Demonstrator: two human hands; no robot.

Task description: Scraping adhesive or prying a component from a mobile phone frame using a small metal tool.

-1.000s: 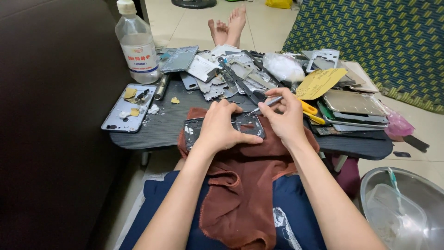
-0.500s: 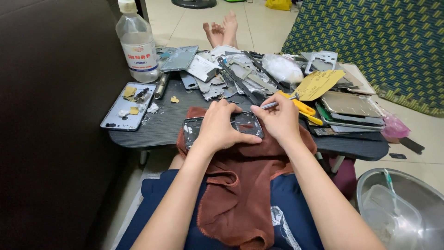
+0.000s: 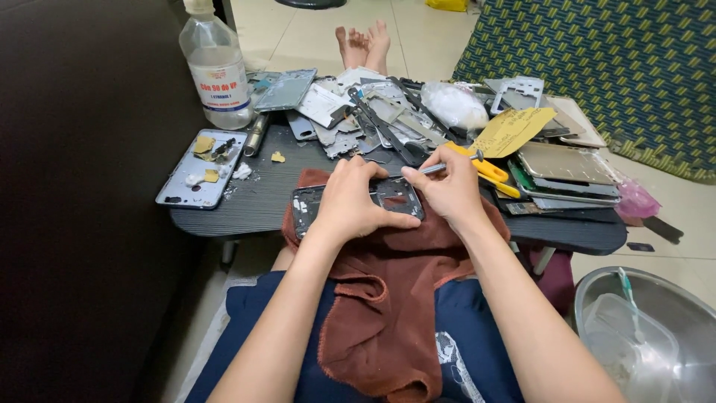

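Observation:
A black phone frame (image 3: 309,206) lies on a brown cloth (image 3: 388,298) at the near edge of a small dark table (image 3: 246,205). My left hand (image 3: 358,200) presses down on the frame's middle. My right hand (image 3: 447,188) rests on the frame's right end and grips a thin metal tool (image 3: 432,169) with its tip pointing left over the frame. The cloth hangs down over my lap.
The table's back half holds several phone back covers and metal frames (image 3: 373,119), a clear plastic bottle (image 3: 216,71), a grey phone shell (image 3: 200,168), a yellow-handled tool (image 3: 485,168) and stacked panels (image 3: 563,168). A metal basin (image 3: 656,336) sits on the floor at right. A dark sofa (image 3: 82,201) rises on the left.
My hands and the frame stay in about the same place. The right hand has shifted slightly, with the tool tilted lower toward the frame.

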